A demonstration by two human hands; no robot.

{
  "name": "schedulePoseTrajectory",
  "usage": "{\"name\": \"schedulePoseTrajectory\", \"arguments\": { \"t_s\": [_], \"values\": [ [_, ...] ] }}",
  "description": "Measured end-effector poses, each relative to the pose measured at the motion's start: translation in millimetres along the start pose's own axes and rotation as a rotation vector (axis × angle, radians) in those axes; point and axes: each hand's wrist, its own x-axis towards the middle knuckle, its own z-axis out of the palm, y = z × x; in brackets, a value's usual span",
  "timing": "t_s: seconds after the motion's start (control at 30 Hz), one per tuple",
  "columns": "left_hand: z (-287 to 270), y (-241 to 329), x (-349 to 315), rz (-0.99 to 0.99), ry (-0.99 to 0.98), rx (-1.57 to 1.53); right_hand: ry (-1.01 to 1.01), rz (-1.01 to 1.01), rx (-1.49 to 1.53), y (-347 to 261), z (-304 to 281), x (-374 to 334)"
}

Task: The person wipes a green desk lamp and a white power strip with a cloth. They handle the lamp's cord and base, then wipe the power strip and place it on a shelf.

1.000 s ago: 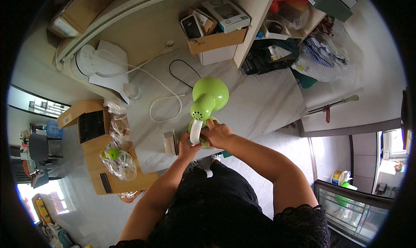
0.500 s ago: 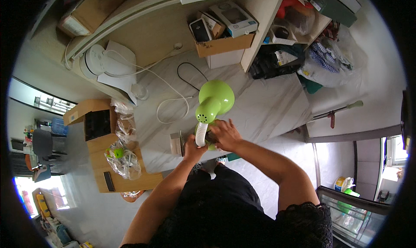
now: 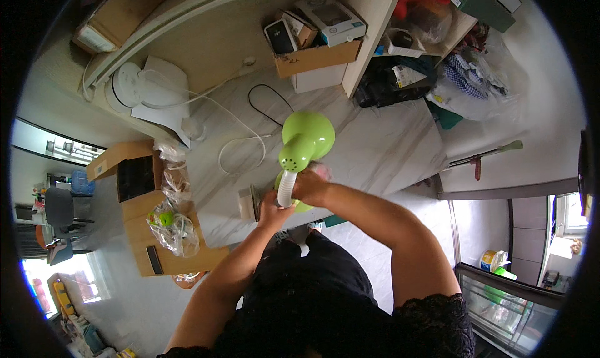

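A green desk lamp (image 3: 308,136) with a white flexible neck (image 3: 287,190) stands near the front edge of the marble-patterned desk. Its round green base shows only in part behind the neck and my hands. My left hand (image 3: 273,211) grips the lamp low down, at the left of the neck, its fingers partly hidden. Just right of the neck, my right hand (image 3: 309,189) is closed over the base. From it sticks a small pink, soft-looking thing (image 3: 322,171), too blurred to name. Left of my left hand stands a small pale box (image 3: 247,205).
A white cable (image 3: 264,150) and a black cord (image 3: 269,115) lie behind the lamp. An open carton (image 3: 319,59) of small boxes stands at the back. On the left are a cardboard box (image 3: 139,178), a clear plastic bag (image 3: 177,233) and a phone (image 3: 154,260).
My right hand has drawn left toward the lamp's neck and its spread fingers have closed. The pink thing now shows beside it. The whole view has shifted slightly; my left hand keeps its hold.
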Motion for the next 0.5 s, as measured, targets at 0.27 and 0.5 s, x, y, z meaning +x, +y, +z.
{"name": "schedulePoseTrajectory", "arguments": {
  "t_s": [0.27,0.5],
  "values": [
    [-2,-7,0,0.130,0.091,0.101,-0.106,-0.052,-0.373,-7,-16,-21],
    [1,-5,2,0.103,0.078,0.062,-0.210,-0.139,-0.366,9,-27,-38]
  ]
}}
